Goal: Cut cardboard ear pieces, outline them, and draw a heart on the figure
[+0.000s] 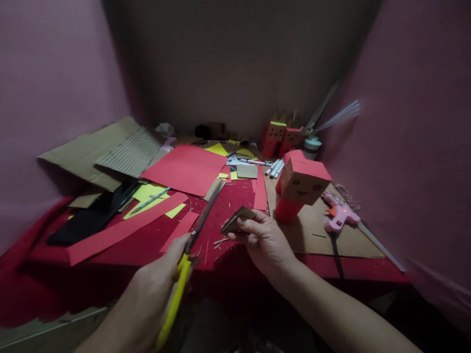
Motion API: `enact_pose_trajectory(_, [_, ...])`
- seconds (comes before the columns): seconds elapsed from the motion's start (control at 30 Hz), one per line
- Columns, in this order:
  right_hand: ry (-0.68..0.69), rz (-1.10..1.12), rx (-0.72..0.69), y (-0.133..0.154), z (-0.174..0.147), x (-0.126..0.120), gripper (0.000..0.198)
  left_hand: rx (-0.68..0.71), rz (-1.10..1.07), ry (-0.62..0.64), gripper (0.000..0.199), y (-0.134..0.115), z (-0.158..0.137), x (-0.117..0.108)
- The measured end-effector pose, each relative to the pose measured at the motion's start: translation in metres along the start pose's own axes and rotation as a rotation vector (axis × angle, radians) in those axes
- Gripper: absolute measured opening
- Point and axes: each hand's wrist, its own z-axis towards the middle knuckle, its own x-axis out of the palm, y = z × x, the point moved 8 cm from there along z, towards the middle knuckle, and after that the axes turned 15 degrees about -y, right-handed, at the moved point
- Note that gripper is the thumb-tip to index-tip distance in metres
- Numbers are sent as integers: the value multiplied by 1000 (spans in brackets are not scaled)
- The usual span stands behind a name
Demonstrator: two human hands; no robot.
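Note:
My left hand (158,279) is closed around yellow-handled scissors (183,268), whose dark blades point up and away over the table. Between the thumb and fingers of my right hand (265,238) is a small piece of cardboard (235,219), held just right of the blades and apart from them. Beyond my right hand stands a red cardboard figure (303,184) with a box head and a drawn face. Strips of red paper (182,230) lie near the scissors.
A pink glue gun (340,213) rests on a cardboard sheet (331,242) at right. Several markers (274,168) lie behind the figure. Red paper (187,169), corrugated cardboard (127,152) and a pencil (150,200) cover the left. Two similar figures (275,132) and a white jar (312,145) stand at the back.

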Motion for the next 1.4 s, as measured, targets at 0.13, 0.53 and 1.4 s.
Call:
enact_pose_trajectory(0.13, [70, -150, -255, 22, -6, 4, 9, -359, -290, 141, 81, 2, 3, 21])
enact_pose_trajectory(0.53, [310, -450, -1097, 48, -46, 6, 32, -510, -646, 467, 84, -41, 6, 70])
enact_pose_trajectory(1.4, [408, -685, -1586, 50, -74, 18, 17, -403, -655, 392, 65, -46, 4, 56])
